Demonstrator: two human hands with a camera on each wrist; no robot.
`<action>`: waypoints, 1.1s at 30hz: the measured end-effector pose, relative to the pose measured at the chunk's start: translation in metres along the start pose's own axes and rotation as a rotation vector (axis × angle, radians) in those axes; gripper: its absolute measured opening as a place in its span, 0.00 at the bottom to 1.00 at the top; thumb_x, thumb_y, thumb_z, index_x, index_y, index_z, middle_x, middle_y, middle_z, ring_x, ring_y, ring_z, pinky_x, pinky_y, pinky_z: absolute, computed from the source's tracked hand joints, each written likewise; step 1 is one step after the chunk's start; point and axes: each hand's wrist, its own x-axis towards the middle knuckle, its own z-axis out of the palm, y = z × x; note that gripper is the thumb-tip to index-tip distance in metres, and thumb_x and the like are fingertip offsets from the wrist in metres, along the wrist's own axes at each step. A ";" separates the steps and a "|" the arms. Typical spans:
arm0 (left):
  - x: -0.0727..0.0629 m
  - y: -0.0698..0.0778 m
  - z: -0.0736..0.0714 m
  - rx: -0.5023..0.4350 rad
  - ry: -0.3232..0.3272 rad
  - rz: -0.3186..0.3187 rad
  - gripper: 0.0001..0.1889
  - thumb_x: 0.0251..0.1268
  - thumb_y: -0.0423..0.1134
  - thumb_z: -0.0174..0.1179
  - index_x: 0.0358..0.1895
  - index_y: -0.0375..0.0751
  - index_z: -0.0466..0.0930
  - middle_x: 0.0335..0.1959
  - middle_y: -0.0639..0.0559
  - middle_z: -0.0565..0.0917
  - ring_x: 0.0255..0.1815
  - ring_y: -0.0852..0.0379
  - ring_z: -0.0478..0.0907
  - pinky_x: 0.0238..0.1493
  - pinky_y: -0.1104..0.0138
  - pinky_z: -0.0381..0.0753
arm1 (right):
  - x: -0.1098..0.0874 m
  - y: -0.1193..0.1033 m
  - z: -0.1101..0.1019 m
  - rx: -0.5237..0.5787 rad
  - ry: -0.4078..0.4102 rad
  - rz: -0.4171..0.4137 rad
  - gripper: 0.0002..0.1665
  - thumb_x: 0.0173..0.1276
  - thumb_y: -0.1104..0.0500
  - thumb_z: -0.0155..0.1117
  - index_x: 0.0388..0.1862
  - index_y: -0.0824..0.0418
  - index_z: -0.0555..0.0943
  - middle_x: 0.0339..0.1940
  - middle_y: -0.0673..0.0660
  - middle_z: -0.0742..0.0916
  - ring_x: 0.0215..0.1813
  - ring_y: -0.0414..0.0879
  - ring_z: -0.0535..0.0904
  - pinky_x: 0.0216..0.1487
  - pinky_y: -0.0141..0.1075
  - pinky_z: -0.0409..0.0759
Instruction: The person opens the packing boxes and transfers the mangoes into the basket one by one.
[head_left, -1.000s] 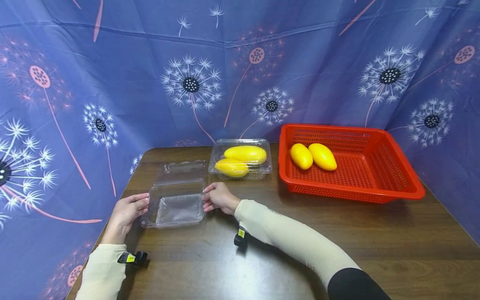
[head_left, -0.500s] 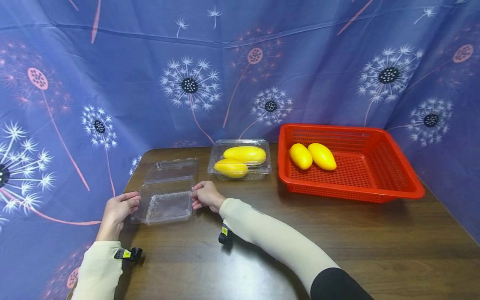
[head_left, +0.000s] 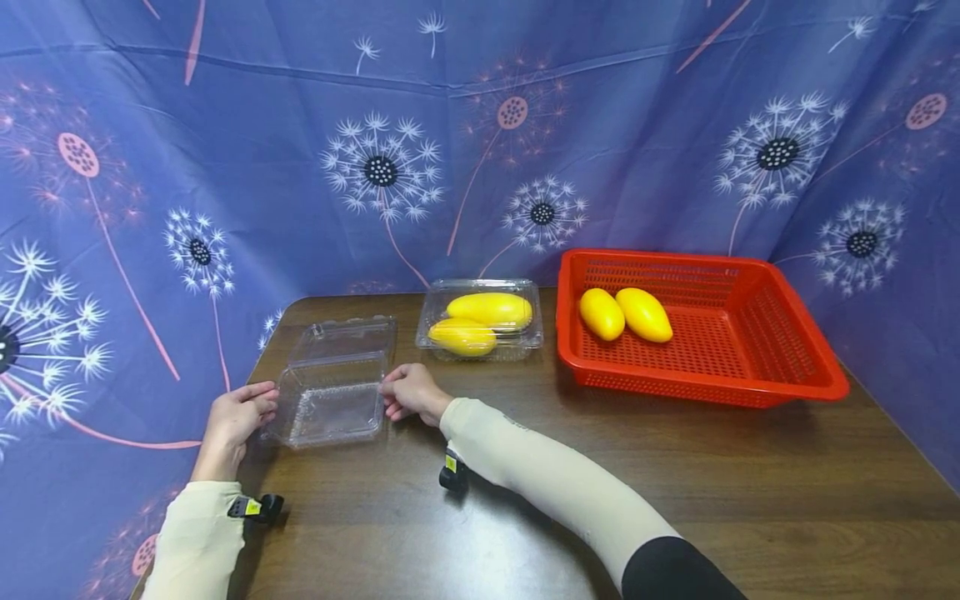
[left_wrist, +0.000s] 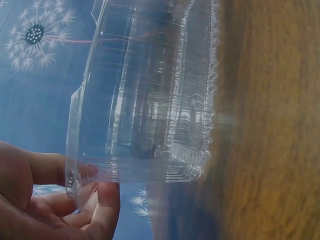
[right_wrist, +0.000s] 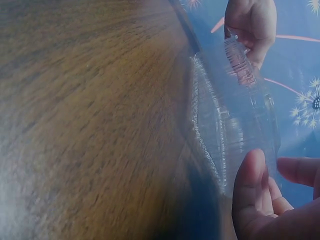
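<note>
A clear plastic clamshell container lies with its lid folded back, at the left of the table. My left hand pinches its left rim between thumb and fingers; the left wrist view shows the fingers on both sides of the rim. At the opposite side, my right hand holds the right rim, the thumb against the wall in the right wrist view. Nothing lies inside this container. Behind and to the right stands a second clamshell, lid down, with two yellow mangoes inside.
A red perforated plastic basket stands at the right back, with two more mangoes in its left part. The brown wooden table meets a blue dandelion-print cloth at the back and left.
Both hands have shifted the open clamshell to the left and slightly back, mostly in the first half second. Since then hands and container have barely moved. The basket and mangoes stay put.
</note>
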 end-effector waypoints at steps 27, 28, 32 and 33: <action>-0.013 0.022 0.008 0.401 0.266 0.099 0.17 0.66 0.37 0.53 0.54 0.35 0.81 0.49 0.35 0.84 0.40 0.51 0.77 0.34 0.67 0.69 | -0.009 -0.014 -0.012 -0.387 0.142 -0.120 0.07 0.66 0.60 0.65 0.35 0.63 0.78 0.20 0.55 0.79 0.18 0.46 0.76 0.21 0.38 0.83; -0.013 0.023 0.008 0.396 0.279 0.103 0.17 0.66 0.38 0.53 0.54 0.36 0.82 0.49 0.35 0.85 0.38 0.53 0.77 0.33 0.68 0.69 | -0.009 -0.014 -0.014 -0.417 0.149 -0.135 0.07 0.66 0.59 0.65 0.34 0.63 0.78 0.20 0.54 0.79 0.18 0.47 0.78 0.23 0.40 0.84; -0.012 0.028 0.011 0.384 0.305 0.124 0.16 0.67 0.39 0.53 0.53 0.37 0.83 0.49 0.37 0.85 0.32 0.65 0.74 0.31 0.71 0.68 | -0.010 -0.015 -0.022 -0.525 0.163 -0.184 0.08 0.66 0.57 0.65 0.35 0.61 0.79 0.22 0.50 0.78 0.20 0.50 0.82 0.25 0.41 0.85; -0.012 0.029 0.011 0.385 0.306 0.129 0.16 0.67 0.39 0.54 0.53 0.37 0.83 0.49 0.37 0.85 0.32 0.65 0.74 0.31 0.72 0.68 | -0.010 -0.015 -0.024 -0.556 0.168 -0.198 0.08 0.66 0.56 0.65 0.35 0.61 0.80 0.23 0.50 0.79 0.21 0.48 0.82 0.25 0.38 0.84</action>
